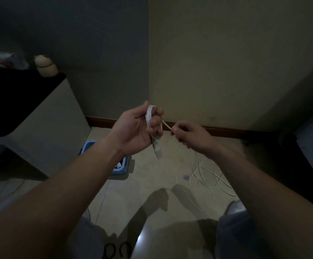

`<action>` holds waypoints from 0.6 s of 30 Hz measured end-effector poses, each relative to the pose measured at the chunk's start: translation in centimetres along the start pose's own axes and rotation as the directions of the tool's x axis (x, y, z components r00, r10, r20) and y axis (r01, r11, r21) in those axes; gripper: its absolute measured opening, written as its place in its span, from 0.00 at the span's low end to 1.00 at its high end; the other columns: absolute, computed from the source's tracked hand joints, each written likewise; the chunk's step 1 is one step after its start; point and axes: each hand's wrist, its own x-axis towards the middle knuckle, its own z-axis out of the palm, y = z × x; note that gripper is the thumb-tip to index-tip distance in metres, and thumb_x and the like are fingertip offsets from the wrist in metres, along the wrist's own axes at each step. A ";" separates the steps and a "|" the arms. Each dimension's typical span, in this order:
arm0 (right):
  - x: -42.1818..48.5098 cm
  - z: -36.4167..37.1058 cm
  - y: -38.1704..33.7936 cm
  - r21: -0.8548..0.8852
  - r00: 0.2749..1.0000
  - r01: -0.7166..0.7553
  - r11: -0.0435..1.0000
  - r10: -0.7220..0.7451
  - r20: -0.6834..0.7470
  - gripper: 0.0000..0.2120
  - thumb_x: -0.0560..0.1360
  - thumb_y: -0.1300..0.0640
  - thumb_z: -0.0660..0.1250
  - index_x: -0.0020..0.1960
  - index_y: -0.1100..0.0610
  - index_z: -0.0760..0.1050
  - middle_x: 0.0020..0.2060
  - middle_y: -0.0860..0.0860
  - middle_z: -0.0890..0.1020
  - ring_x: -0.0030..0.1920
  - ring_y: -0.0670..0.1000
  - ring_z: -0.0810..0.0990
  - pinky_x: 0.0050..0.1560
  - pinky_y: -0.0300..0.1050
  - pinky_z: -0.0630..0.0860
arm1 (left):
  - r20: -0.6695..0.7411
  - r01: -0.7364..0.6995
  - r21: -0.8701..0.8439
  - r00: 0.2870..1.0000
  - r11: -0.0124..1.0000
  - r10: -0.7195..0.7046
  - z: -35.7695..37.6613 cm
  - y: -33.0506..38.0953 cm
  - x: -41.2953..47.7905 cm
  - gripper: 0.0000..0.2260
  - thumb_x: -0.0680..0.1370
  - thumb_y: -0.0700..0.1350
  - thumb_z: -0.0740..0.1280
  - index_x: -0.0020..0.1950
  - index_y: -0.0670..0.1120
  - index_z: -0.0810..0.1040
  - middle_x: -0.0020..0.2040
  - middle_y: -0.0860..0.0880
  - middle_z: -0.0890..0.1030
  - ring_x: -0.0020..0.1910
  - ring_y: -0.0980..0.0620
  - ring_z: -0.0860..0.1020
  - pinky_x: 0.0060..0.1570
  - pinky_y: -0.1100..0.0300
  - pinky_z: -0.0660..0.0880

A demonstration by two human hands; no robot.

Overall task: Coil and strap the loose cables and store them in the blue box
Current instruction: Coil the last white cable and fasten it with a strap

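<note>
White cable (149, 116), wound into a small coil, held in mid-air above the floor (152, 172). Clenched round its turns by the left grip (138, 129), one end dangling below the palm. Running strand pinched by the right grip (187, 135), just beside the coil. More of it in loose loops (206, 179) on the floor under the right forearm. Blue box (122, 171) on the floor under the left forearm, near a counter (45, 116).
</note>
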 end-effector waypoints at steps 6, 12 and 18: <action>-0.2 0.7 -0.9 -0.114 0.997 0.046 0.992 -0.039 0.066 0.07 0.80 0.55 0.66 0.42 0.51 0.77 0.27 0.47 0.79 0.27 0.41 0.73 0.35 0.42 0.70 | -0.182 -0.184 -0.036 0.968 0.982 0.174 -0.5 0.0 0.6 0.22 0.86 0.54 0.53 0.56 0.38 0.79 0.41 0.46 0.83 0.38 0.51 0.83 0.42 0.59 0.81; -1.3 1.5 -2.8 -0.110 0.982 0.095 0.989 -0.075 0.174 0.07 0.79 0.54 0.67 0.49 0.52 0.84 0.28 0.43 0.80 0.30 0.42 0.75 0.34 0.38 0.70 | -0.370 -0.209 0.370 0.861 0.905 0.350 -1.6 0.0 1.8 0.22 0.87 0.51 0.48 0.57 0.38 0.76 0.49 0.41 0.86 0.50 0.46 0.85 0.52 0.55 0.79; -2.0 1.1 -3.7 0.071 0.964 0.056 0.996 -0.072 0.256 0.07 0.77 0.60 0.69 0.44 0.58 0.85 0.27 0.47 0.79 0.26 0.44 0.70 0.26 0.36 0.65 | -0.200 -0.004 0.918 0.858 0.396 0.474 -1.3 -2.5 1.7 0.19 0.87 0.47 0.52 0.54 0.40 0.80 0.42 0.47 0.84 0.41 0.53 0.83 0.41 0.62 0.77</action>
